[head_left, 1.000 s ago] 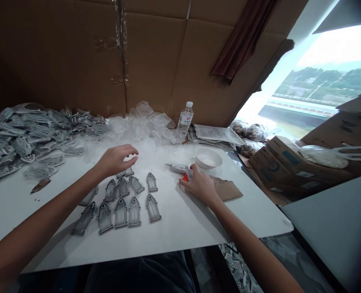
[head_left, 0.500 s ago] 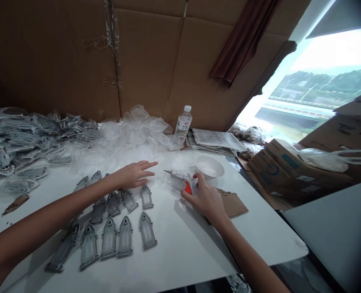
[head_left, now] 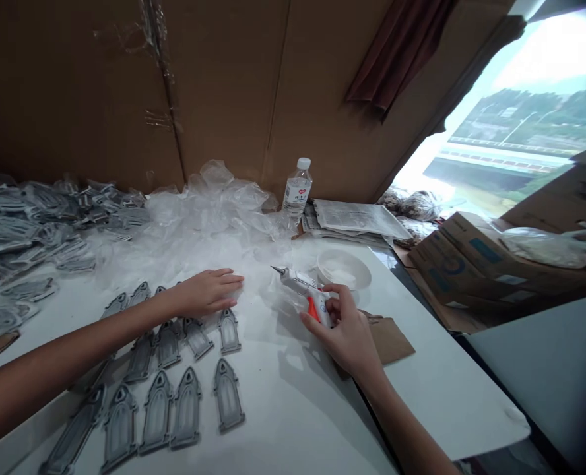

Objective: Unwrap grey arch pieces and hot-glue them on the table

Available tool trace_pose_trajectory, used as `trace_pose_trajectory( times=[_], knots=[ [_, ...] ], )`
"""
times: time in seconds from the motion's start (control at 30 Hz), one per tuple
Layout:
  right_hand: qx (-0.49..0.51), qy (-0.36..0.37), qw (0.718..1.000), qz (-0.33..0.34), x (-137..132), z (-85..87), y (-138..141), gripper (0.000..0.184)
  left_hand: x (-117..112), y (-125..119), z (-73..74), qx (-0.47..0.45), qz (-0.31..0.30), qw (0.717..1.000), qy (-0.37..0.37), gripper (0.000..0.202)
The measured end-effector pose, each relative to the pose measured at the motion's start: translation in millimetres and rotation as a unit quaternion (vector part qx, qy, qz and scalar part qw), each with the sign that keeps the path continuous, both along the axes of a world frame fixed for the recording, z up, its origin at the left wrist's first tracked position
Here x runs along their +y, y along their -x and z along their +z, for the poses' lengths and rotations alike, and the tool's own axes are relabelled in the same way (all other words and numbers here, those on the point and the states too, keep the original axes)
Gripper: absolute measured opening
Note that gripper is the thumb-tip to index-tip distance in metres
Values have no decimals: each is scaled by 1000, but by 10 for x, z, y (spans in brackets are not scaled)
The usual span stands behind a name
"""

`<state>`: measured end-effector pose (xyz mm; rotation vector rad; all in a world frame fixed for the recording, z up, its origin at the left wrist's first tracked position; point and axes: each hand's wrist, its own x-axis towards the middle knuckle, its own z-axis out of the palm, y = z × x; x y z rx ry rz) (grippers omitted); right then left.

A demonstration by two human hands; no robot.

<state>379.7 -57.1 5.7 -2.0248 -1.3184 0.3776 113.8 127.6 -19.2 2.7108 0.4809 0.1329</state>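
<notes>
A white hot glue gun (head_left: pixel 300 284) with a red trigger is in my right hand (head_left: pixel 348 335), its dark nozzle pointing up and to the left. My fingers and thumb close around its handle. My left hand (head_left: pixel 210 292) reaches over the table with fingers stretched out, holding nothing. Below and beside it, several grey arched window-shaped pieces (head_left: pixel 228 396) lie in rough rows. The nearest one, a small arched piece (head_left: pixel 229 331), lies just under the left fingertips. My left forearm hides parts of the back row.
A shallow white bowl (head_left: pixel 359 272) and a torn cardboard piece (head_left: pixel 392 340) lie by my right hand. Clear plastic bags (head_left: pixel 214 208), a water bottle (head_left: pixel 297 191) and flat stacked sheets (head_left: pixel 357 219) line the back. Grey pieces (head_left: pixel 35 221) pile at left; cardboard boxes (head_left: pixel 451 264) stand right.
The glue gun has come up off the table area in my right hand, showing more of its body. My left hand has drawn slightly left and down. The camera view has shifted.
</notes>
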Motion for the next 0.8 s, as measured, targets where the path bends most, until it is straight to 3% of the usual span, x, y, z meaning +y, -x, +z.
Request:
trace_pose_trajectory(
  times=[0.17,0.3,0.57,0.8],
  knots=[
    [26,-6,1000,-6,4,6,7,54,-97,-138,104,-47,87,991,85,64],
    [27,-3,999,-22,3,-15,16,56,-220,-364,126,-101,166,965,175,72],
    [37,4,999,-23,9,-33,19,57,-414,-695,241,-202,209,897,333,46],
    [106,-8,994,-18,0,-89,-41,59,-287,-635,193,-253,294,850,356,30]
  ],
)
